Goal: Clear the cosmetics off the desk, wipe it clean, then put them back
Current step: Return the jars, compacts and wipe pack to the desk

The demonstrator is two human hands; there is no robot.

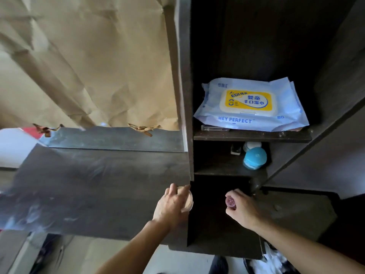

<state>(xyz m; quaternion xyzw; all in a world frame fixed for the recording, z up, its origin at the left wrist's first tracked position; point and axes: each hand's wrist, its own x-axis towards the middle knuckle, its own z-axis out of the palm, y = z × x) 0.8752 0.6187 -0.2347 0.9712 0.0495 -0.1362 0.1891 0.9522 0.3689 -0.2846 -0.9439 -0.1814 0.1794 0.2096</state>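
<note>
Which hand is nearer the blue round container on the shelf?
Right. The right hand is below the blue round container; the left hand is farther off, below-left.

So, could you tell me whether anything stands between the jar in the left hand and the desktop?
Nothing visible does. The left hand holds the round jar at the desktop's right edge, beside the shelf's upright panel. The dark surface to its left shows only smears.
</note>
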